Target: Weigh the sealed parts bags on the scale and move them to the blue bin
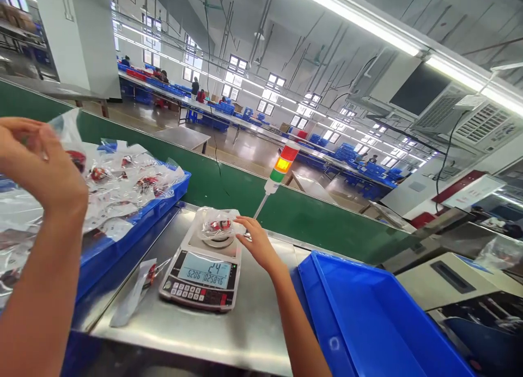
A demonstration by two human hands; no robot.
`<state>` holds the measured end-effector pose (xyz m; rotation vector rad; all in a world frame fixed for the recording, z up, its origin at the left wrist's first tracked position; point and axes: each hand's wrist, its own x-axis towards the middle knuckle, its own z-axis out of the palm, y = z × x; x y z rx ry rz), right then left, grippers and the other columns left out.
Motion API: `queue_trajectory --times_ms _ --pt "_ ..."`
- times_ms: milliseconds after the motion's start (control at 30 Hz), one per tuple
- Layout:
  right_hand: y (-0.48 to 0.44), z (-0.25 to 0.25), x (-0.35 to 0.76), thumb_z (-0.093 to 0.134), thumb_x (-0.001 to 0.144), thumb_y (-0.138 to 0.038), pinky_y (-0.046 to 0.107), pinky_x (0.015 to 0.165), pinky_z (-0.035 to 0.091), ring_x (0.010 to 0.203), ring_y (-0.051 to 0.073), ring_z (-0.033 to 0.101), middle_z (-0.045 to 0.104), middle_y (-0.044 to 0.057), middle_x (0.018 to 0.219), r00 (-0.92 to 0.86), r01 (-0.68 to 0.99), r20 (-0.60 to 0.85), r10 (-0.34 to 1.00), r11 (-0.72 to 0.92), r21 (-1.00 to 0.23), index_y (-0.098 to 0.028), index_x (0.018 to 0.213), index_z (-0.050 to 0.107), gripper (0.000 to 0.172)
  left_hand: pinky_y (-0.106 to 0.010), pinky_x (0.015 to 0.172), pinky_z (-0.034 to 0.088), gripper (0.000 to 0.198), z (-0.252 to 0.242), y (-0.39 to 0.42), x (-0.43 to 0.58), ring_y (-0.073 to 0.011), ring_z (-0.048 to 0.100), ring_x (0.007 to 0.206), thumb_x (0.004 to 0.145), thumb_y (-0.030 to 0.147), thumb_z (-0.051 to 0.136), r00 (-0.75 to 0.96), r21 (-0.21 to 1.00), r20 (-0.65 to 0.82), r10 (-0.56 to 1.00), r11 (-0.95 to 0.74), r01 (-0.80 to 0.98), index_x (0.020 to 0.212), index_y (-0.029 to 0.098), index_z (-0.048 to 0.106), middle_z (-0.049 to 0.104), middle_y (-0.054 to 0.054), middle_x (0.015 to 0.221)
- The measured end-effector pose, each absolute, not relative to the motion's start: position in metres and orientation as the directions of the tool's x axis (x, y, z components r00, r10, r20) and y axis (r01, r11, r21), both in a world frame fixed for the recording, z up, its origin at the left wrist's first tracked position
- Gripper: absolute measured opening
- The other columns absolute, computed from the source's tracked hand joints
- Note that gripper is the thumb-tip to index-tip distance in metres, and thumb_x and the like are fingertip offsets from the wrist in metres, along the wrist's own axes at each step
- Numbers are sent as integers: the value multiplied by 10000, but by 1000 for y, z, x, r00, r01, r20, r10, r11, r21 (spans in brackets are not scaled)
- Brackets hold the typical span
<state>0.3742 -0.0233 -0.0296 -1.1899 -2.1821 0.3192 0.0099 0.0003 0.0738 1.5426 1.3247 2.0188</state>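
My left hand (43, 162) is raised at the left, fingers curled and pinching a clear plastic bag (65, 129) that rises above the tray. My right hand (258, 243) is open, its fingertips at the edge of a clear bag holding a red-and-silver part (216, 225). That bag sits on the pan of a digital counting scale (200, 276), whose display reads 24. A second sealed bag (138, 292) lies on the steel bench left of the scale.
A blue tray (163, 200) heaped with bagged parts stands at the left. Another blue tray (368, 311) lies at the lower right. Behind the steel bench (245, 333) run a green conveyor wall (335, 227) and a stack light (284, 167). Distant workers stand at long benches.
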Motion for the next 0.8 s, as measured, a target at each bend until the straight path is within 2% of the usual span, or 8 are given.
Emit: queue_trajectory --times_ms 167,267,367,500,633,800 --pt "-48 -55 407 516 985 -257 466 1064 465 1245 271 569 654 70 1305 -229 712 432 872 453 -537 -261 1264 627 300 -306 952 571 359 39 -18 39 -182 648 1138 1031 470 392 -273 729 637 721 -447 519 901 194 581 687 25 1007" --pt "-58 -70 421 484 986 -294 480 1033 479 1204 289 597 682 86 1247 -140 753 428 893 377 -540 -238 1209 651 285 -381 1042 522 355 7 -8 58 -224 626 1172 987 482 405 -189 648 661 727 -424 633 988 196 616 687 2 1073" --pt "-65 -80 431 482 988 -339 478 1007 493 1195 304 605 690 98 1234 -88 785 415 906 320 -531 -229 1202 663 301 -459 1023 518 355 -18 4 80 -276 646 1083 920 459 413 -28 614 611 791 -452 647 979 185 630 695 -80 1076" --pt "-74 -85 436 485 994 -365 470 978 502 1174 309 614 700 94 1218 -56 794 401 914 284 -537 -230 1195 669 304 -491 990 515 344 -30 7 108 -306 635 1057 881 434 404 126 650 515 848 -482 587 958 182 625 693 -130 1086" --pt "-74 -82 429 456 1008 -359 460 961 504 1136 303 624 711 95 1174 -3 787 456 890 283 -548 -224 1158 678 300 -496 1012 501 382 -45 -17 105 -324 626 1100 902 471 388 46 678 480 876 -403 615 1016 192 621 686 -126 1126" --pt "-42 -64 402 465 1026 -295 447 968 499 1136 289 608 702 87 1178 -95 783 526 845 389 -485 -228 1163 674 259 -525 934 561 460 -121 -84 66 -352 664 1056 977 548 330 -192 699 421 886 -182 691 1097 204 611 689 -121 1110"
